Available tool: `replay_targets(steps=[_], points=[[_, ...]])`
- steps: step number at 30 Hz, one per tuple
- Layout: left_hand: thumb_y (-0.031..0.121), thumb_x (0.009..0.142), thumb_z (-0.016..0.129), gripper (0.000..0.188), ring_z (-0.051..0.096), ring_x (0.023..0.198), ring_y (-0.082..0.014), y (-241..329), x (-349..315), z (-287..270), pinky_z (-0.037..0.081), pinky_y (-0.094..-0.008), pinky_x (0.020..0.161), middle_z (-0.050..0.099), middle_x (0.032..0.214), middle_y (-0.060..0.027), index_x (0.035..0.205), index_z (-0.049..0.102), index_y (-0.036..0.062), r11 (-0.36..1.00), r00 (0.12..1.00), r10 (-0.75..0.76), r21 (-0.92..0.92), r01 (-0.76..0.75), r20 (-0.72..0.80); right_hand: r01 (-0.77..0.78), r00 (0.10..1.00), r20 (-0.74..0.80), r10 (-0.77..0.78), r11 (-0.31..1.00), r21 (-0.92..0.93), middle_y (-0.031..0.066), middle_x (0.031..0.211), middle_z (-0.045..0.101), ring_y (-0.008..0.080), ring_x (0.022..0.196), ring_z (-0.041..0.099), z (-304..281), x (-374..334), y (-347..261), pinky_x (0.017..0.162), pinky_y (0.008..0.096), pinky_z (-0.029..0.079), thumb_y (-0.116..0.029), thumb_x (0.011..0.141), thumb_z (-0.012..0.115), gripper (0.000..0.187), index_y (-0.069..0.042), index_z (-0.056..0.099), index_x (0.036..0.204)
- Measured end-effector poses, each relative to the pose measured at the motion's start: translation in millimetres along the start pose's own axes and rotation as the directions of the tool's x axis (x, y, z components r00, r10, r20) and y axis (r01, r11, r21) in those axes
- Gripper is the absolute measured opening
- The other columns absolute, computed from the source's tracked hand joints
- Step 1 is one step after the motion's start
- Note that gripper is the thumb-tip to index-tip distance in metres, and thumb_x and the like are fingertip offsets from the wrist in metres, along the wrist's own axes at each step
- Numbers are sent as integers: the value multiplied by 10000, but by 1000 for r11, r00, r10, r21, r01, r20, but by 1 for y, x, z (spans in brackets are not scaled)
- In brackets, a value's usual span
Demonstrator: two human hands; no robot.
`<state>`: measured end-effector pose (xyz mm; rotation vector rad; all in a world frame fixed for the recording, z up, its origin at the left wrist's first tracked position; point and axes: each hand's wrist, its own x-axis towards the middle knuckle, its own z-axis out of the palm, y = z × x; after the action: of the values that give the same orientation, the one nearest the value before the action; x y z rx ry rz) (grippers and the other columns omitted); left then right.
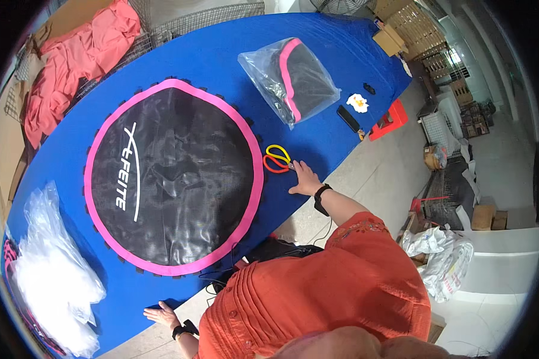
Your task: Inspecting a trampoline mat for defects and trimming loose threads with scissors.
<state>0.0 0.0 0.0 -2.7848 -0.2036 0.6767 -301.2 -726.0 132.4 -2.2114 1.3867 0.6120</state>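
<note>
The scissors (288, 163) lie on the blue table (215, 51), just right of the round black mat (173, 179) with its pink edge. The right hand (306, 180) reaches over their blade end; we cannot tell if it grips. Holding the loops looks safer for fingers. The left hand (163, 314) rests open, holding nothing, at the table's near edge.

A round black mat (173, 179) lies flat on the blue bench (215, 48), its wide pink border edged with small dark tabs, white lettering toward its left side, creases across its middle. Just beside its right edge lie scissors (290, 163), yellow and red handle loops toward the mat, blades mostly hidden.
</note>
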Motion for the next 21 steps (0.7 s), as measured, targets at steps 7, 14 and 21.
replay_targets(steps=[7, 14, 21], points=[[532, 1156, 368, 813, 216, 1621, -513, 16, -20, 37, 274, -635, 1284, 199, 1759, -317, 1700, 190, -45, 958, 912, 7, -259, -124, -409, 63, 986, -134, -102, 961, -271, 278, 1732, 269, 459, 1601, 294, 2, 0, -7, 1231, 670, 335, -356, 613, 1033, 1503, -171, 61, 1745], [345, 1064, 529, 655, 264, 1583, -554, 64, -22, 5, 249, -679, 1282, 303, 1679, -380, 1489, 376, -129, 975, 894, -52, -215, -51, -445, 82, 997, 16, -82, 923, -376, 384, 1591, 403, 500, 1449, 513, -11, 18, -23, 1193, 479, 479, -345, 600, 1045, 1592, -178, -44, 1749], [423, 1079, 516, 708, 235, 1599, -534, 82, -34, -2, 183, -658, 1302, 310, 1662, -392, 1457, 410, -167, 898, 781, -125, -405, -174, -611, 122, 993, 37, -116, 931, -343, 358, 1556, 443, 520, 1413, 530, -15, 19, -24, 1187, 509, 475, -307, 587, 1041, 1595, -163, -45, 1746]])
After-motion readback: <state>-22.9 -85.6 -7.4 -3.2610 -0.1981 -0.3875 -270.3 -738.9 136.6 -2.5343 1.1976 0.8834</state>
